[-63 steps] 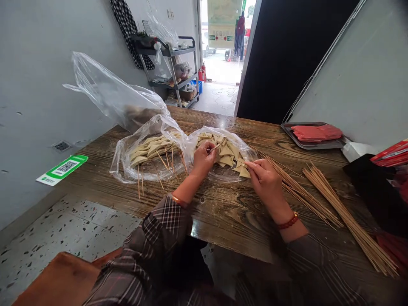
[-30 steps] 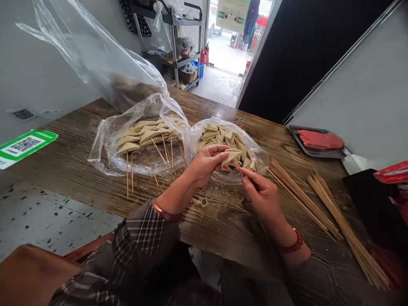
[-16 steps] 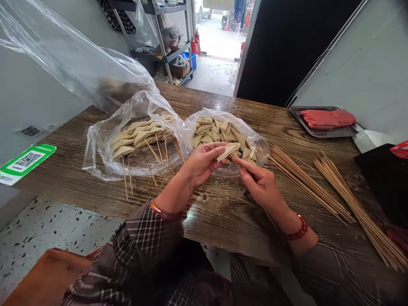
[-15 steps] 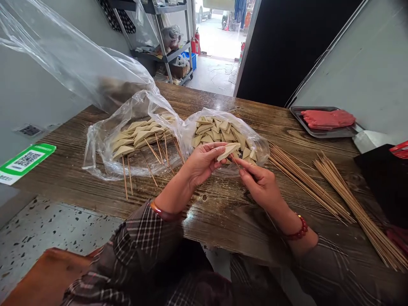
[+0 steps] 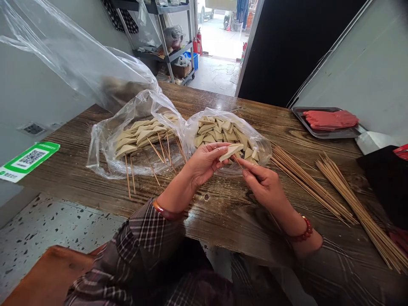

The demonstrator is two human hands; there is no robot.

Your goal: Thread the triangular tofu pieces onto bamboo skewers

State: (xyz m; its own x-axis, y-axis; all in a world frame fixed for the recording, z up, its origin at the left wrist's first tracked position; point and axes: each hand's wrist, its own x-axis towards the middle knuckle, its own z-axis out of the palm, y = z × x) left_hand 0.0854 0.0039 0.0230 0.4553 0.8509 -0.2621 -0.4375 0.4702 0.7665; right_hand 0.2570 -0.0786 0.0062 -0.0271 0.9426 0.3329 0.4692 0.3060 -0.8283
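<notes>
Between the thumb and fingers of my left hand (image 5: 205,163) is a pale beige tofu piece (image 5: 232,151), thin and pointed at its ends. My right hand (image 5: 263,180) pinches a thin bamboo skewer (image 5: 237,162), its upper end at the underside of the tofu; whether the tip is inside I cannot tell. Behind my hands, a clear plastic bag (image 5: 264,148) holds many loose tofu triangles (image 5: 219,129). To the left, skewered tofu pieces (image 5: 143,131) lie stacked on another clear plastic bag (image 5: 97,148), their sticks pointing toward me.
Two bundles of bamboo skewers, a nearer-middle bundle (image 5: 306,182) and a right bundle (image 5: 360,208), lie on the wooden table (image 5: 223,221). A dark tray (image 5: 331,134) with a red package (image 5: 331,120) sits back right. A green QR card (image 5: 30,159) is at the left edge.
The view has shifted slightly, so everything sits a little further right. Both hands keep the same hold on the tofu piece and the skewer.
</notes>
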